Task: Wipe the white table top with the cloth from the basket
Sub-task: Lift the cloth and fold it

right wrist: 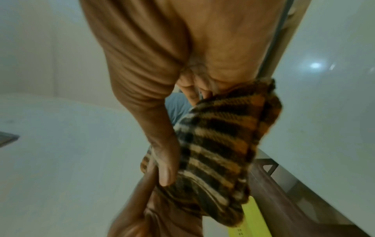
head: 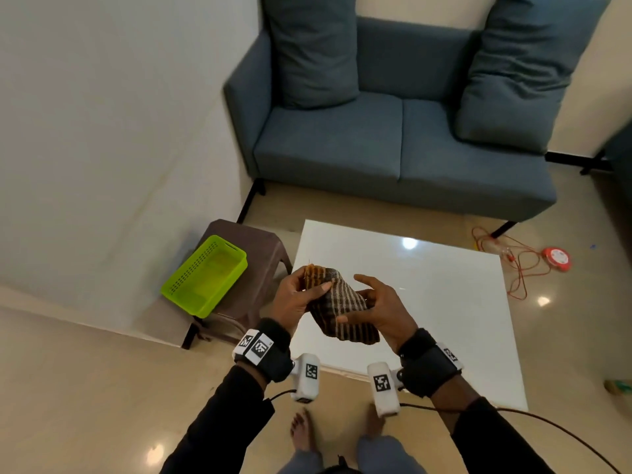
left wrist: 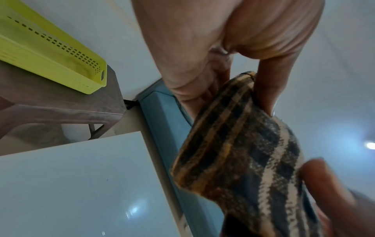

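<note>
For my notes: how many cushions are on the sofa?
2: one cushion leans at the left end of the sofa, the other at the right end. None else shows.

— How are the two arms placed?
— Both forearms, in black sleeves, are stretched forward and angled inward, so that the hands are brought close together in front of the body. A dark band with a white camera unit is worn on each wrist.

— How is the left hand (head: 297, 295) held?
— It is raised with the palm turned inward; the cloth (head: 337, 304) is pinched at its upper end between thumb and curled fingers.

— And the right hand (head: 378, 309)?
— It is set slightly lower. The lower part of the cloth is gripped between its thumb and fingers, while the index finger is left extended.

— Is anything else of the body seen?
— Bare feet are seen below.
</note>
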Tool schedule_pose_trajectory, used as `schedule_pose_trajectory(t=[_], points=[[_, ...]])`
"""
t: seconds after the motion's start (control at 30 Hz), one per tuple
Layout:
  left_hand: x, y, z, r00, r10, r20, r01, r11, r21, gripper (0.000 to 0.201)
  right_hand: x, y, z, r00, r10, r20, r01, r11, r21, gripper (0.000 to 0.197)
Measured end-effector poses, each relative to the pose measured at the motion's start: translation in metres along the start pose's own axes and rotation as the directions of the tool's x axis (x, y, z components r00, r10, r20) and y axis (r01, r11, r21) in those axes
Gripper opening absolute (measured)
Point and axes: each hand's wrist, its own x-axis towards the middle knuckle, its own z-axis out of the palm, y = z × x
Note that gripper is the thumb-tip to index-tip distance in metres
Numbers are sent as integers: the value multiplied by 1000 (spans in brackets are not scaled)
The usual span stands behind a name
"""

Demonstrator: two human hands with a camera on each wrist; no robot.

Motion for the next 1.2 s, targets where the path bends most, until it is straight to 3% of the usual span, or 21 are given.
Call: schedule_pose_trajectory(t=[0.13, 0.3, 0.43, 0.53, 0.63, 0.77, 0.87, 0.93, 1.0, 1.13, 1.2], points=[[6, 1, 2, 1000, 20, 8, -20, 999, -28, 33, 11, -7, -18, 999, -34, 29, 33, 999, 40, 78], [22, 2, 17, 1000, 13, 25, -13, 1000, -4, 43, 21, -36, -45, 992, -114, 56, 120, 987, -105, 32], [42, 14, 29, 996, 57, 68, -74, 960, 269, 53, 32, -74, -65, 968, -195, 159, 236, 925, -298, 13], [54, 38, 48, 989, -20, 143, -42, 907, 418, 65, 37, -106, -82, 958, -190, 215, 262, 886, -382, 17], [64, 63, 73, 970, -70, 234, -28, 920, 391, 49, 40, -135, -105, 948, -178, 263, 269, 890, -367, 25], [68, 80, 90, 981, 18, 195, -104, 891, 443, 27, 42, -160, -144, 942, -208, 263, 290, 901, -324, 23], [71, 82, 94, 975, 83, 206, -184, 820, 542, 48, 42, -166, -167, 940, -203, 275, 272, 932, -241, 23], [71, 84, 106, 970, 112, 217, -222, 775, 591, 49, 42, -165, -171, 933, -197, 303, 279, 925, -260, 23], [70, 85, 122, 963, 85, 254, -215, 814, 539, 46, 43, -165, -171, 930, -174, 323, 270, 921, -280, 20], [70, 87, 139, 958, 52, 283, -155, 921, 357, 69, 45, -172, -181, 943, -161, 292, 231, 947, -222, 17], [70, 89, 141, 969, 60, 239, -141, 930, 339, 77, 47, -166, -192, 966, -112, 231, 132, 988, -74, 38]])
